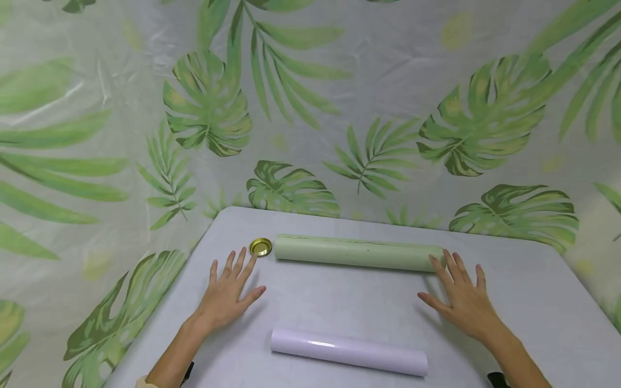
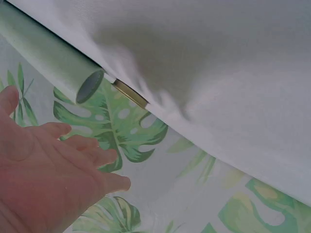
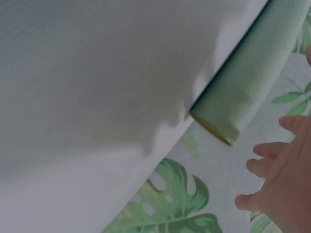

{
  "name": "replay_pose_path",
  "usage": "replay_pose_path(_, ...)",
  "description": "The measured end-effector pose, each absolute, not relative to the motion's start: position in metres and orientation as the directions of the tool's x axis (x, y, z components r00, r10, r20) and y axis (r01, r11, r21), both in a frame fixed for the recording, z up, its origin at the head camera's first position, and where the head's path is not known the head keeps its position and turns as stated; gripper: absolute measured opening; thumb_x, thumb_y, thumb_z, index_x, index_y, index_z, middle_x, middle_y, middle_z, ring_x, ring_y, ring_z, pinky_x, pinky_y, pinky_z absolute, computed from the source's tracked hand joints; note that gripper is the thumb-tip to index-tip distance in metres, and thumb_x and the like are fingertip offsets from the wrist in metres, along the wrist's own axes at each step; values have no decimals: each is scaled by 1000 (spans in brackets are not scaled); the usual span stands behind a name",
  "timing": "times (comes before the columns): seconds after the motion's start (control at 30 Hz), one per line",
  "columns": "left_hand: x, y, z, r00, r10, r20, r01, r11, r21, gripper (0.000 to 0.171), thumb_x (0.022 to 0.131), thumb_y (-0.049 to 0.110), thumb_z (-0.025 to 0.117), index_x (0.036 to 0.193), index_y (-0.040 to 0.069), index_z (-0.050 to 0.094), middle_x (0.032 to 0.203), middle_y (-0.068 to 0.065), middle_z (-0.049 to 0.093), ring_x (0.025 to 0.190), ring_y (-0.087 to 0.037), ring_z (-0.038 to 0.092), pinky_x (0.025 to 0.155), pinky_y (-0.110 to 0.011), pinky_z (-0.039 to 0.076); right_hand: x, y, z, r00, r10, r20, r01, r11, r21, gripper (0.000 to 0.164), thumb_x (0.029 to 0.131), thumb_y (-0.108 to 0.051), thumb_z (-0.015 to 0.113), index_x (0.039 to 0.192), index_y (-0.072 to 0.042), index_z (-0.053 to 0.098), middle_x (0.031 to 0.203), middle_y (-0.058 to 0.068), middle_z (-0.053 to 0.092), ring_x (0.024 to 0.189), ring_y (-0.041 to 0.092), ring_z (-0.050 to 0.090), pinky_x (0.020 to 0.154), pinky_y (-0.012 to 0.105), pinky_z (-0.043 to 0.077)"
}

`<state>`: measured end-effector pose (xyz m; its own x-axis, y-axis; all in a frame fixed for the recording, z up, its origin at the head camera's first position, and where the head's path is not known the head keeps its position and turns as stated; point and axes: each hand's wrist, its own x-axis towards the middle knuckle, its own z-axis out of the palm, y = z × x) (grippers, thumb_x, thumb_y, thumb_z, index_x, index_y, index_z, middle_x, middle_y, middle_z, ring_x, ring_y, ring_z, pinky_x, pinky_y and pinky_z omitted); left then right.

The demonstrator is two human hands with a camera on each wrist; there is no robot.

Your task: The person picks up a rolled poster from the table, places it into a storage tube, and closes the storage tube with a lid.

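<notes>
Over the left part of the table my left hand [image 1: 224, 299] is spread with its fingers apart, holding nothing. Its fingertips are nearest to a round gold lid [image 1: 261, 247]. My right hand [image 1: 464, 302] is spread too, and in the head view its fingertips overlap the right end of a long pale green tube [image 1: 359, 253]; the right wrist view shows a gap between that hand and the tube. The tube lies across the back of the table, the lid beside its left end. Between the forearms, closer to me, lies a shorter glossy lilac roll [image 1: 348, 351].
The white table [image 1: 335, 307] has rounded back corners. Behind it and to the left hangs a sheet [image 1: 301, 140] printed with green leaves. Dark bands, partly cut off, show at both wrists.
</notes>
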<state>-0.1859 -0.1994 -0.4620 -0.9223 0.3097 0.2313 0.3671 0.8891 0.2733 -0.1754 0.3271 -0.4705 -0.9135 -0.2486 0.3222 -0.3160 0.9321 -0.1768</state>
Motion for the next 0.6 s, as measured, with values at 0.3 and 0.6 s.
replay_pose_path(0.3,-183,-183,-458,-910,354,215,404,871,280,82,102,55,56,166,15,23,173,-15,15,161,-43,12,123,-73,2,-187,310,-472,-913,-276,301,-333,929,-159,92,97,-58,63,166,-15,21,170,27,17,159,44,13,121,76,-4)
replay_pose_path(0.6,-178,-170,-458,-895,398,201,440,858,265,82,102,55,55,166,15,23,174,-12,9,161,-40,10,123,-73,5,-202,294,-471,-895,-310,322,-366,922,-129,91,95,-59,64,165,-15,26,170,25,19,155,49,22,119,77,6)
